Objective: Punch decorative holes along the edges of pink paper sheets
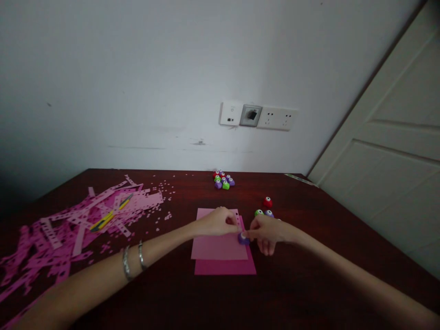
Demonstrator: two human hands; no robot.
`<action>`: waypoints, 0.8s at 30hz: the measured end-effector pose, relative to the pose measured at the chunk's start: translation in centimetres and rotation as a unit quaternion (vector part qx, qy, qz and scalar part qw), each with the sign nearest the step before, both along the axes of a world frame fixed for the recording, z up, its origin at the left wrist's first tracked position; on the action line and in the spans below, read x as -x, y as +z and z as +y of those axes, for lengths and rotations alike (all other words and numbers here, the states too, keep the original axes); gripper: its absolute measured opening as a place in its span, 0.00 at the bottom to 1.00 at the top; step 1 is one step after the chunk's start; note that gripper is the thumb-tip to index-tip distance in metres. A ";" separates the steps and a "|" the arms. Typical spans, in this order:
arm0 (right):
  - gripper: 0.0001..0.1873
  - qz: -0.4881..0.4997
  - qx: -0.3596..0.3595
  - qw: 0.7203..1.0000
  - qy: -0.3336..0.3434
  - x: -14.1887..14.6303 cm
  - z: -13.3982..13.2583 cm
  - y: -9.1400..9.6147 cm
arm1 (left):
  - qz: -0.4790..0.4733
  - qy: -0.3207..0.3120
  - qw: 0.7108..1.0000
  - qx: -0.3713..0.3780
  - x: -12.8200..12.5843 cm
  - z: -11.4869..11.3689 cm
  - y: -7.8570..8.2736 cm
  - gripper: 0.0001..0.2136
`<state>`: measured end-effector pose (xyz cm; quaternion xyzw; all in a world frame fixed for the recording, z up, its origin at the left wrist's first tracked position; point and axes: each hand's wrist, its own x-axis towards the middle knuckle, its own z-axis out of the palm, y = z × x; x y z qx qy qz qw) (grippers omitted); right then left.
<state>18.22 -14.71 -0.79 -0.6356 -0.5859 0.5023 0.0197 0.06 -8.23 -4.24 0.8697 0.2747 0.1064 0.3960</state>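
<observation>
A light pink sheet of paper point(216, 247) lies over a darker pink sheet point(225, 267) on the table. Small punched holes run down its upper right edge. My left hand point(220, 222) rests on the light sheet, fingers curled and pinched near that right edge, beside the punch. A small purple craft punch point(243, 239) with a white top sits at the sheet's right edge. My right hand point(266, 231) grips this punch with thumb and finger, its other fingers curled below. Just behind that hand are a green punch point(259, 212) and another purple punch point(269, 214), partly hidden.
A red punch point(267, 201) stands farther back. Several punches cluster point(223, 179) near the wall. At left lies a heap of punched pink strips point(74, 224) with a yellow utility knife point(112, 213) and scattered paper bits. Wall sockets point(277, 118) and a white door point(388, 137) border the table.
</observation>
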 end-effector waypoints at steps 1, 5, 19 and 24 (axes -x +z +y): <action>0.20 0.002 -0.028 1.000 0.006 -0.2 -0.2 0.0 | -0.011 0.010 0.998 -0.067 0.5 -0.4 0.2 0.11; 0.14 -0.031 -0.230 0.972 0.030 -0.7 -1.4 -0.4 | 0.021 -0.014 0.982 -0.185 2.4 -1.5 0.8 0.17; 0.08 -0.038 -0.375 0.919 0.120 -0.2 -2.4 -2.8 | 0.095 -0.055 0.981 -0.162 3.6 -0.4 -0.9 0.25; 0.10 -0.040 -0.367 0.925 0.084 -1.6 -2.8 -2.9 | 0.080 -0.059 0.983 -0.157 3.7 -0.3 -1.0 0.24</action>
